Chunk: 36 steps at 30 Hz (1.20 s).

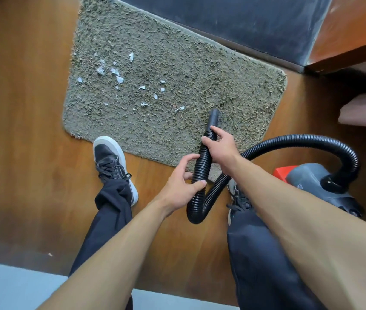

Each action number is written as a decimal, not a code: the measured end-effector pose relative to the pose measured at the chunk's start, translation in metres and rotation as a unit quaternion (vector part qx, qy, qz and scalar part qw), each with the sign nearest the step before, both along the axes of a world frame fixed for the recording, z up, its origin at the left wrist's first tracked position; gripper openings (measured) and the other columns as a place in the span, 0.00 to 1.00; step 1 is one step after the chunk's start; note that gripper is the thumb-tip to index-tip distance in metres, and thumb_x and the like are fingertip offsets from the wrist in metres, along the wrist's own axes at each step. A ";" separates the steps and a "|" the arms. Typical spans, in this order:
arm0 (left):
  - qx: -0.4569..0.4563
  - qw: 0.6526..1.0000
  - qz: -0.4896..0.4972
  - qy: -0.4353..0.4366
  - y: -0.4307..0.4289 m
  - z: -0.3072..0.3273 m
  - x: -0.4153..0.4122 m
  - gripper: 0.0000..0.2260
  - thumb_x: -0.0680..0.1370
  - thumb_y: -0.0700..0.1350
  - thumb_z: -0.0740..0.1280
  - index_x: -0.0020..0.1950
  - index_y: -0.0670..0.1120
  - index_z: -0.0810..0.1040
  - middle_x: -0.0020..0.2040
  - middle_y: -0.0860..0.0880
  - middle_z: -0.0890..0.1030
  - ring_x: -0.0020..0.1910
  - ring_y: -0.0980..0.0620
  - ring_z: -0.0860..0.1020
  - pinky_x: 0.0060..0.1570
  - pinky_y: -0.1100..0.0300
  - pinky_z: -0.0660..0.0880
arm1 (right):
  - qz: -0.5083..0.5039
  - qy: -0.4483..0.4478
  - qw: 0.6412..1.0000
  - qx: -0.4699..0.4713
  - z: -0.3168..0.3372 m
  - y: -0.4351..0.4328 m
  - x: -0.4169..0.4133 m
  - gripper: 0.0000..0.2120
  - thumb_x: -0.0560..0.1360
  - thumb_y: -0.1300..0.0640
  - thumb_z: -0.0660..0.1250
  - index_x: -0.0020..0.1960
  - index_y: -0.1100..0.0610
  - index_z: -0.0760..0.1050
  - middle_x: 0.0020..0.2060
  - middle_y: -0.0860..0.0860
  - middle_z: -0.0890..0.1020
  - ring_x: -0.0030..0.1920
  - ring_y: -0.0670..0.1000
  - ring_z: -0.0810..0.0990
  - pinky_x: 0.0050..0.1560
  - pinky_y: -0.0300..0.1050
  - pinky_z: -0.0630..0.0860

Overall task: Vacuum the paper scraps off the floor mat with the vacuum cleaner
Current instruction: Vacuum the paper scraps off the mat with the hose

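The paper scraps [119,79], small torn white flakes, lie scattered over the left half of the floor mat [200,70], a shaggy grey-green rectangle with rounded corners on glossy wooden floor [21,108]; the smooth black nozzle [213,118] rests near the mat's near edge, just right of the closest scrap; behind it runs the ribbed black hose [202,162], gripped by the right hand [220,148] close to the nozzle and by the left hand [182,184] lower down; the hose loops back to the grey plastic vacuum cleaner [320,186], with a red part, standing on the floor off the mat's near right corner.
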<state>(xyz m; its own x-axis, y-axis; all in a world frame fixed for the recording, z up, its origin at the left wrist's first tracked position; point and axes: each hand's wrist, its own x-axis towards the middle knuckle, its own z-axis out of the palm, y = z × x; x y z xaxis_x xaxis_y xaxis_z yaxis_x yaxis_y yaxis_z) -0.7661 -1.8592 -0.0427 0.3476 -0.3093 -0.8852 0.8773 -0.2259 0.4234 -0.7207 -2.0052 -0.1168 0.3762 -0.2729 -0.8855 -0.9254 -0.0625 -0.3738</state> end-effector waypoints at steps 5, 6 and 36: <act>-0.008 1.000 -0.004 0.004 0.015 -0.002 0.010 0.26 0.78 0.37 0.69 0.69 0.60 0.67 0.51 0.42 0.84 0.38 0.57 0.82 0.36 0.63 0.77 | 0.012 0.016 1.000 -0.022 -0.006 0.016 0.008 0.30 0.72 0.55 0.71 0.73 0.48 0.70 0.55 0.51 0.82 0.51 0.53 0.83 0.56 0.58 0.81; -0.010 1.000 -0.003 0.006 0.019 -0.003 0.012 0.26 0.78 0.37 0.69 0.69 0.60 0.68 0.50 0.43 0.84 0.38 0.57 0.82 0.36 0.62 0.77 | 0.007 0.017 1.000 -0.023 -0.007 0.018 0.009 0.30 0.73 0.55 0.71 0.73 0.48 0.70 0.55 0.51 0.82 0.51 0.53 0.83 0.56 0.58 0.81; -0.043 0.992 0.064 0.103 0.098 0.010 0.015 0.24 0.79 0.35 0.68 0.66 0.59 0.67 0.48 0.41 0.80 0.43 0.50 0.79 0.40 0.58 0.79 | 0.107 0.040 0.993 0.016 0.002 0.103 0.017 0.29 0.73 0.57 0.70 0.72 0.48 0.71 0.55 0.53 0.83 0.50 0.52 0.84 0.58 0.53 0.80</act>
